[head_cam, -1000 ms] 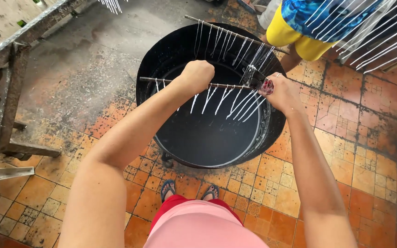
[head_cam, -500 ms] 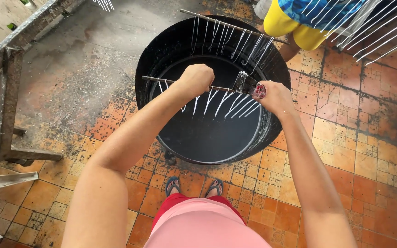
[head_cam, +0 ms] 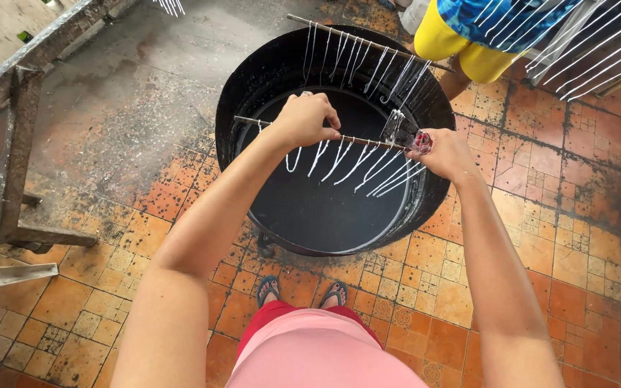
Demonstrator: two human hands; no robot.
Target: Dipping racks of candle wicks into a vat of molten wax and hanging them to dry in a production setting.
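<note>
My left hand [head_cam: 305, 118] grips a thin wooden rod [head_cam: 368, 141] from which several white wax-coated wicks [head_cam: 346, 159] hang, swung to the right. My right hand [head_cam: 445, 152] holds a small blade with a red handle [head_cam: 417, 141] against the rod's right end. Both hands are above a big black drum [head_cam: 253, 79] of dark liquid [head_cam: 318, 208]. A second rod with hanging wicks [head_cam: 364, 61] lies across the drum's far rim.
Another person in yellow shorts [head_cam: 461, 50] and a blue shirt stands beyond the drum, beside more white wicks [head_cam: 583, 50] at top right. A rusty metal frame [head_cam: 16, 144] stands at left. The floor is stained orange tile [head_cam: 562, 237]. My sandalled feet [head_cam: 300, 291] are near the drum.
The wicks on my rod have swung further out to the right. My right hand with the blade has shifted slightly right along the rod. My left hand keeps its grip.
</note>
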